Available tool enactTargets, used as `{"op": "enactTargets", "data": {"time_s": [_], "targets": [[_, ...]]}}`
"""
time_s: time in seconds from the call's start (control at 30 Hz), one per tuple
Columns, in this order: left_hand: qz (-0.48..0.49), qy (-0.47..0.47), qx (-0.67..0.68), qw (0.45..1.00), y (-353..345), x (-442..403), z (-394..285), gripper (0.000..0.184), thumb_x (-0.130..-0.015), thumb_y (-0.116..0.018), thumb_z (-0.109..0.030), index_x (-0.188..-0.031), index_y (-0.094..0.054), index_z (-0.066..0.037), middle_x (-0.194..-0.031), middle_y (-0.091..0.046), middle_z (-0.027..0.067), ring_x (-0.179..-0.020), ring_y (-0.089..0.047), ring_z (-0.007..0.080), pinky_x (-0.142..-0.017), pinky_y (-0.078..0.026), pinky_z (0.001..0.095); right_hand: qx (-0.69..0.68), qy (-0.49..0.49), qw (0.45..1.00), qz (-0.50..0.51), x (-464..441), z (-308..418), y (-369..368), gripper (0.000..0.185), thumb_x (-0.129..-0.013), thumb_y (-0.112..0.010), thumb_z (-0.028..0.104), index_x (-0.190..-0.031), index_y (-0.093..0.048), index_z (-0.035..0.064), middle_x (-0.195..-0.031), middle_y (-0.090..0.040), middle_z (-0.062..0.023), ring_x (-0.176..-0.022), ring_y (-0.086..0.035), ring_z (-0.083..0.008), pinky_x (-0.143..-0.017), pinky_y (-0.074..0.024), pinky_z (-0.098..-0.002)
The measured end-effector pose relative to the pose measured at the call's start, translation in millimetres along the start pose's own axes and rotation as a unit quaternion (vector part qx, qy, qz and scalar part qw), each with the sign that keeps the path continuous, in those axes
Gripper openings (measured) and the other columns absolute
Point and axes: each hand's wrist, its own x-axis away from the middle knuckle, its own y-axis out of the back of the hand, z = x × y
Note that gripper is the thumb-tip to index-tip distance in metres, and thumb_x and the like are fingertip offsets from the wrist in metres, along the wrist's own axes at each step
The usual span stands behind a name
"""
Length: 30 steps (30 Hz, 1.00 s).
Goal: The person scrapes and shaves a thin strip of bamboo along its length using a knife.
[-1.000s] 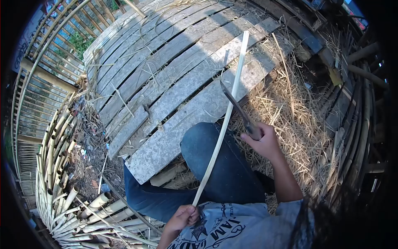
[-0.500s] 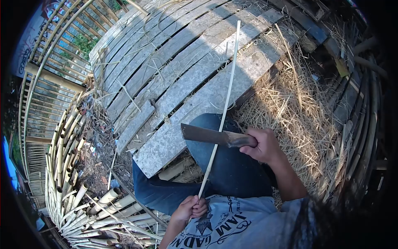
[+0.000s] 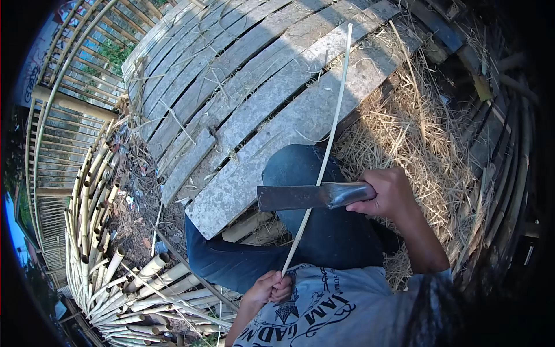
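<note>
Slatted wooden platform ahead, bamboo poles bundled at left, loose straw at right. Bent knee at the platform's near edge. Long pale strip slants up from the lap past the knee, far end over the boards. Broad-bladed knife lies crosswise above the strip; can't tell if they touch. Right hand closed round the knife handle. Left hand closed on the strip's near end, by the shirt.
</note>
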Motion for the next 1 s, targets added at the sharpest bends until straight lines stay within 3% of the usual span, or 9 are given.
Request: {"op": "enactTargets", "data": {"time_s": [0.43,0.53,0.77,1.0], "targets": [[-0.046,0.025,0.010,0.999,-2,3,3,0.048,-0.093,-0.048,-0.050,-0.065,-0.038,-0.012,-0.049,-0.030,-0.0038,-0.042,-0.025,0.0060,-0.036,-0.016,0.0230,0.056,-0.025,0.998,-0.012,3,-8,10,0.066,-0.067,-0.064,0.072,-0.059,-0.049,0.0084,-0.047,-0.050,-0.0067,-0.044,-0.058,-0.0243,-0.044,-0.0462,-0.0346],[-0.060,0.021,-0.011,0.998,-3,3,4,0.051,-0.091,-0.050,-0.050,-0.061,-0.035,-0.013,-0.047,-0.032,-0.0019,-0.040,-0.027,0.0067,-0.034,-0.019,0.0221,0.062,-0.119,0.990,-0.039,-5,-26,23,0.066,-0.069,-0.063,0.071,-0.062,-0.053,0.0063,-0.049,-0.052,-0.0079,-0.046,-0.059,-0.0246,-0.045,-0.0468,-0.0345],[-0.008,0.002,-0.015,1.000,4,1,6,0.048,-0.094,-0.045,-0.051,-0.066,-0.039,-0.012,-0.050,-0.030,-0.0033,-0.043,-0.026,0.0066,-0.037,-0.017,0.0233,0.073,-0.027,0.995,0.058,1,3,21,0.067,-0.066,-0.063,0.073,-0.059,-0.051,0.0080,-0.050,-0.054,-0.0083,-0.046,-0.059,-0.0253,-0.045,-0.0464,-0.0350],[-0.031,-0.006,-0.041,0.999,-2,0,7,0.048,-0.095,-0.044,-0.050,-0.067,-0.039,-0.012,-0.051,-0.031,-0.0034,-0.044,-0.026,0.0065,-0.037,-0.018,0.0228,0.105,0.023,0.994,-0.005,-14,-23,18,0.071,-0.063,-0.060,0.078,-0.057,-0.045,0.0096,-0.048,-0.048,-0.0054,-0.043,-0.056,-0.0217,-0.042,-0.0442,-0.0340]]}}
